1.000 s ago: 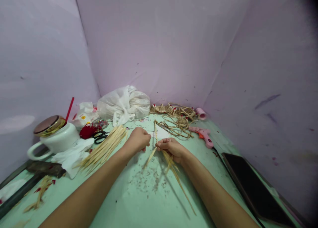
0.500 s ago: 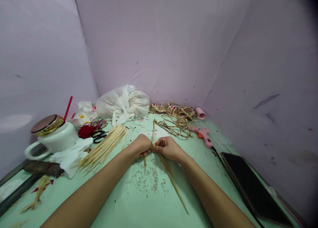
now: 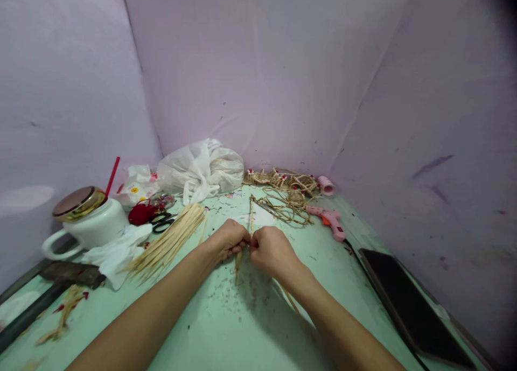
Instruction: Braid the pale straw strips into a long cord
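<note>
A thin braid of straw-coloured fibre point(image 3: 251, 215) runs straight away from me over the green tabletop. My left hand point(image 3: 232, 239) is closed in a pinch at its near end, and a short loose strand end point(image 3: 238, 263) hangs below the fingers. Right against it, my right hand point(image 3: 270, 250) is closed too, its back turned up so that the fingertips are mostly hidden. A long loose strand point(image 3: 291, 301) comes out from under the right wrist toward me. Left of my hands lies a bundle of pale dry strips point(image 3: 173, 239).
At the left are a hammer point(image 3: 72, 274), a white lidded mug point(image 3: 97, 223), a tissue point(image 3: 119, 252) and scissors point(image 3: 162, 222). Behind stand a white plastic bag point(image 3: 202, 169) and coiled braided cord point(image 3: 286, 198). A pink glue gun point(image 3: 329, 218) and a dark tablet point(image 3: 412, 306) lie right.
My right hand has rolled over, its back now facing up and covering the pinch. The long strand has swung right, now mostly under my right forearm. The left hand stays put.
</note>
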`<action>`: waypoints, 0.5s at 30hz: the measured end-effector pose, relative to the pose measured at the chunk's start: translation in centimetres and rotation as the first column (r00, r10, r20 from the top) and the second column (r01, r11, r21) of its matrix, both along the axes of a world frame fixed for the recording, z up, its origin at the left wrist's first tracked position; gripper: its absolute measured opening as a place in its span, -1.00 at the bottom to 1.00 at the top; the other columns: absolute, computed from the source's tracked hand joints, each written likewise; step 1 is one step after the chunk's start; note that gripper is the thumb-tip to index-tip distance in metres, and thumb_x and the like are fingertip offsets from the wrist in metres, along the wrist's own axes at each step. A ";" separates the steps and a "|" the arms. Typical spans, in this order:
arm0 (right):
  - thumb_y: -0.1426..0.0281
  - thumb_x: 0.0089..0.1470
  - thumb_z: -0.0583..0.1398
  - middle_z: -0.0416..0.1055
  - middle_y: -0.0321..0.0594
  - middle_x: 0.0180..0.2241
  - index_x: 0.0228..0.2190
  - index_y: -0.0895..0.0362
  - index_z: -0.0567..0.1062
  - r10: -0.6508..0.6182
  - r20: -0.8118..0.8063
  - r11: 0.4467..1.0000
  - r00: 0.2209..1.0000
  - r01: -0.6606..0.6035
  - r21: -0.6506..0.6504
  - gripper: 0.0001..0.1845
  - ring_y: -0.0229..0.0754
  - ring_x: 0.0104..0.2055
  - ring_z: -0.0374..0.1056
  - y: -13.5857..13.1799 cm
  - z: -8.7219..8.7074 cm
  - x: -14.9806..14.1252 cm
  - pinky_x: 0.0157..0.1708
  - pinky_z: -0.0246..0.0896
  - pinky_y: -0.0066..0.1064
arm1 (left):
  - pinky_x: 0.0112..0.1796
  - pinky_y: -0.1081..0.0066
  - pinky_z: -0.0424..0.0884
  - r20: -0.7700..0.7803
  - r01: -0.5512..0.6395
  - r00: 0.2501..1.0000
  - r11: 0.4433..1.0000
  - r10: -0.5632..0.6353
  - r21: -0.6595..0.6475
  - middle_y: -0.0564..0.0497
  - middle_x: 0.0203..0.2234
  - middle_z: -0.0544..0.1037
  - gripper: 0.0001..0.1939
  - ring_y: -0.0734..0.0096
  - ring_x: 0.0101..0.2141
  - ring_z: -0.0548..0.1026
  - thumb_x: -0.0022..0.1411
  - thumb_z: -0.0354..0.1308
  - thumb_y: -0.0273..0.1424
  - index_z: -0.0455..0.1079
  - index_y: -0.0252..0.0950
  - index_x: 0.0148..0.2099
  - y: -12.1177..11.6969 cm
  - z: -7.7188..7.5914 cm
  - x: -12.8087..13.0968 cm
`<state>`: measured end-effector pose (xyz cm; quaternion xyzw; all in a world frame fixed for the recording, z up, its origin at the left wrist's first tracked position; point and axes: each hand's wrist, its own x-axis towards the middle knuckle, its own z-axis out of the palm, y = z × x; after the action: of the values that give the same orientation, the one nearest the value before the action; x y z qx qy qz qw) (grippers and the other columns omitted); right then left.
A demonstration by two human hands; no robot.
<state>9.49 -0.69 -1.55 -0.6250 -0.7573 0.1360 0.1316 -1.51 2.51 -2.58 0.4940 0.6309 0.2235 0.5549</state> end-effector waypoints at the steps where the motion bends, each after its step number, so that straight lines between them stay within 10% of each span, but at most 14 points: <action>1: 0.50 -0.24 0.13 0.45 0.00 -0.53 -0.56 0.21 0.54 0.006 0.004 1.000 1.000 -0.006 0.004 -0.83 -0.15 -0.53 0.29 -0.2 0.0 -0.3 -0.59 -0.16 -0.42 | -0.75 0.57 -0.16 0.029 0.023 0.999 1.000 -0.023 0.001 0.15 -0.87 0.12 -0.81 0.68 -0.82 0.02 -0.23 0.04 -0.53 0.08 -0.32 -0.73 0.1 0.0 -0.3; 10: 0.32 -0.17 0.19 0.38 -0.19 -0.65 -0.66 0.16 0.47 -0.069 -0.249 0.997 0.966 0.057 -0.054 -0.82 -0.27 -0.56 0.21 1.3 0.5 1.5 -0.58 -0.10 -0.46 | -0.76 0.56 -0.20 0.083 0.165 0.982 0.986 -0.167 0.024 0.21 -0.86 0.10 -0.80 0.71 -0.83 -0.02 -0.28 0.13 -0.41 0.11 -0.31 -0.68 1.1 -0.5 -2.1; 15: 0.46 -0.06 0.08 0.36 -0.20 -0.62 -0.62 0.20 0.36 -0.371 -0.662 0.875 0.652 0.005 -0.485 -0.83 -0.32 -0.61 0.23 2.3 -0.2 1.4 -0.59 0.08 -0.50 | -0.76 0.56 -0.24 0.161 0.214 0.964 0.977 -0.213 0.012 0.22 -0.85 0.07 -0.80 0.71 -0.83 -0.04 -0.27 0.14 -0.37 0.14 -0.31 -0.66 1.2 -0.5 -2.5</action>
<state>10.94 1.64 -1.79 -0.6059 -0.5158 0.5293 0.2944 -3.96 3.74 -3.08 0.5377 0.5278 0.1999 0.6264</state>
